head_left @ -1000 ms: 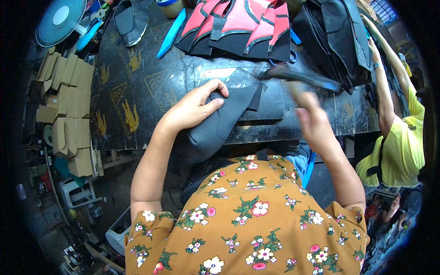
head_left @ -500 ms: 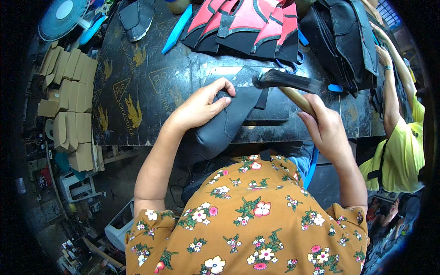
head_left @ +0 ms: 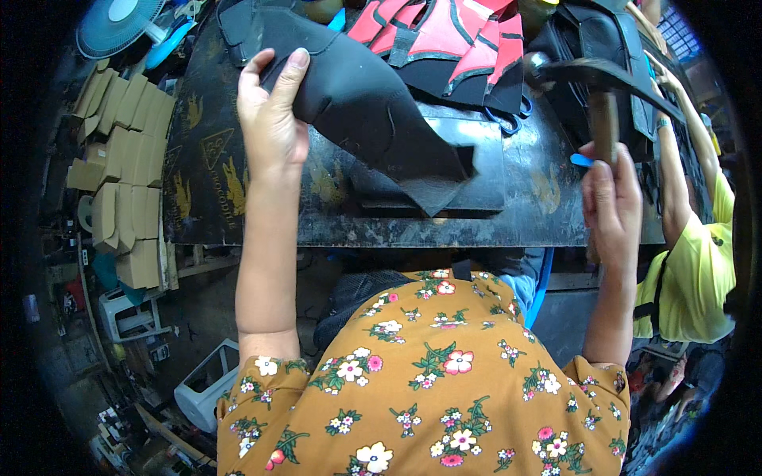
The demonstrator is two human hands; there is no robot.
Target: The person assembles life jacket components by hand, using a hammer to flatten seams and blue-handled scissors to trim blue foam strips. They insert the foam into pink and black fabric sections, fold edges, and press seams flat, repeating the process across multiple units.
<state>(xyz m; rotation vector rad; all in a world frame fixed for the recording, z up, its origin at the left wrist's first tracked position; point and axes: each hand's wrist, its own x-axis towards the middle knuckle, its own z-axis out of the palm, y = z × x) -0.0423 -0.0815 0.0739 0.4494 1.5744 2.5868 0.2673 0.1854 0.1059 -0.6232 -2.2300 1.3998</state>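
1. The left hand (head_left: 274, 119) is closed partway, thumb and fingers pinching the edge of a black leather piece (head_left: 361, 91).
2. From that hand, the leather stretches from 12 o'clock round to 4 o'clock, its far end over a dark slab (head_left: 486, 186) on the table (head_left: 270, 218); whether they touch, I cannot tell.
3. The right hand (head_left: 613, 198) is curled round a hammer (head_left: 605, 127), its head at 12 o'clock.
4. From the right hand, the leather lies at 10 o'clock, well apart.
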